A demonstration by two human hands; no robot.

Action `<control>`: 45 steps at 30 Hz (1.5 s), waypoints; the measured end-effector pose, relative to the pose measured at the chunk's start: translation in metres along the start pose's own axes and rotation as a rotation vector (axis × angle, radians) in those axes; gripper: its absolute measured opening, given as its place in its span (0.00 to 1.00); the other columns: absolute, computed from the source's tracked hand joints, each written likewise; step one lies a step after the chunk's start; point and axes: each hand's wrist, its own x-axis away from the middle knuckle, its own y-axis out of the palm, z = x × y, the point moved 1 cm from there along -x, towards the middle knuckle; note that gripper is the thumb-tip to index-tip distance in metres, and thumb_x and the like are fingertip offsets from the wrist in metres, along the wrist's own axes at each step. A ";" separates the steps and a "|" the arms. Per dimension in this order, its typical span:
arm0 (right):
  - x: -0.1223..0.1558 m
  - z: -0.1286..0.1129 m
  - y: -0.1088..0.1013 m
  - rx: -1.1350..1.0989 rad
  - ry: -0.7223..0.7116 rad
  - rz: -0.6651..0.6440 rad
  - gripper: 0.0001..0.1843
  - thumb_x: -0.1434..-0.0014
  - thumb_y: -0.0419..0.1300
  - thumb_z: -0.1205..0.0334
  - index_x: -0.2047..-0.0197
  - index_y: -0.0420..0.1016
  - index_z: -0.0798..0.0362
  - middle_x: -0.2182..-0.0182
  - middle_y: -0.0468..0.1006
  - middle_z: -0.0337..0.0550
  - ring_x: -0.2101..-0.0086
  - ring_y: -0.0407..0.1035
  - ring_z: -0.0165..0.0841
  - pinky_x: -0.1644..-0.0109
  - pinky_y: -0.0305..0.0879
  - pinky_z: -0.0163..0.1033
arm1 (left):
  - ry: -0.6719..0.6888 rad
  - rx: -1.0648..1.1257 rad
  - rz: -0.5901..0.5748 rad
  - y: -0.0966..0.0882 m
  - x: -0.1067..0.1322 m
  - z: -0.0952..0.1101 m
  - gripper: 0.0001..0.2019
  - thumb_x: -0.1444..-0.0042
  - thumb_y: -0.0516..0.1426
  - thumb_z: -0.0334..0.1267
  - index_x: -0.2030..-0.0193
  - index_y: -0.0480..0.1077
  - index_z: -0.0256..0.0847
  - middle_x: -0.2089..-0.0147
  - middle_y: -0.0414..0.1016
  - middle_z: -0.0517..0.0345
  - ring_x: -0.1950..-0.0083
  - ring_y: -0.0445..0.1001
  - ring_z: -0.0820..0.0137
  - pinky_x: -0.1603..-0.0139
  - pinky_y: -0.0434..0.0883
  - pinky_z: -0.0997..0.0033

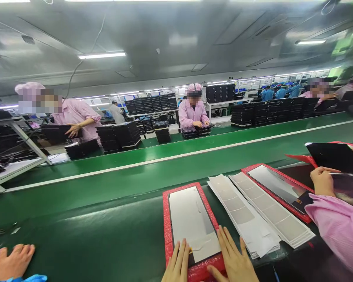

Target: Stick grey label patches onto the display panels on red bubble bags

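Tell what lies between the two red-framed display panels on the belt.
The head view shows a loose stack and a neat stack of grey-patched white sheets between the near panel and the far panel.

The bottom edge cuts off the left hand [176,263] and right hand [233,256], which cover the near end of the red tray [167,223] and its pale panel [192,219]. A small yellow mark [190,249] by the left fingers is too small to tell. A co-worker's hand [10,260] and a pink sleeve [338,231] run out of frame; the far worker's head [194,93] is blurred.
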 end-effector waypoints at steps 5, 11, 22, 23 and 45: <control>-0.011 -0.023 -0.003 -0.009 -0.094 0.044 0.39 0.43 0.43 0.41 0.37 0.49 0.60 0.43 0.60 0.53 0.46 0.58 0.45 0.45 0.52 0.52 | -0.384 0.377 -0.020 -0.030 -0.021 -0.031 0.23 0.46 0.51 0.52 0.50 0.67 0.39 0.44 0.67 0.47 0.46 0.68 0.60 0.49 0.71 0.62; -0.024 -0.053 0.005 -0.137 -0.357 0.197 0.22 0.39 0.43 0.57 0.44 0.63 0.56 0.49 0.69 0.40 0.47 0.60 0.30 0.37 0.41 0.43 | -0.685 0.709 -0.118 -0.034 -0.050 -0.058 0.23 0.50 0.53 0.54 0.56 0.68 0.36 0.57 0.74 0.50 0.65 0.74 0.66 0.69 0.73 0.68; 0.011 0.003 0.004 -0.184 0.034 -0.215 0.38 0.40 0.43 0.46 0.35 0.29 0.54 0.41 0.52 0.48 0.45 0.57 0.48 0.45 0.48 0.67 | -0.788 0.825 -0.053 -0.026 -0.055 -0.073 0.33 0.60 0.59 0.56 0.51 0.66 0.34 0.61 0.74 0.51 0.73 0.72 0.70 0.72 0.70 0.70; 0.013 0.005 0.006 -0.203 0.076 -0.280 0.36 0.39 0.42 0.46 0.35 0.30 0.53 0.41 0.51 0.47 0.44 0.55 0.48 0.47 0.50 0.68 | -0.793 0.833 -0.059 -0.024 -0.056 -0.076 0.31 0.60 0.59 0.56 0.54 0.68 0.34 0.64 0.75 0.52 0.73 0.72 0.70 0.71 0.70 0.71; -0.009 0.129 0.029 -0.362 0.473 -0.115 0.28 0.40 0.45 0.49 0.44 0.61 0.59 0.44 0.62 0.50 0.42 0.53 0.40 0.41 0.57 0.52 | -0.981 0.058 -0.182 -0.063 0.008 -0.249 0.20 0.54 0.50 0.46 0.57 0.67 0.37 0.63 0.77 0.47 0.59 0.75 0.53 0.59 0.69 0.58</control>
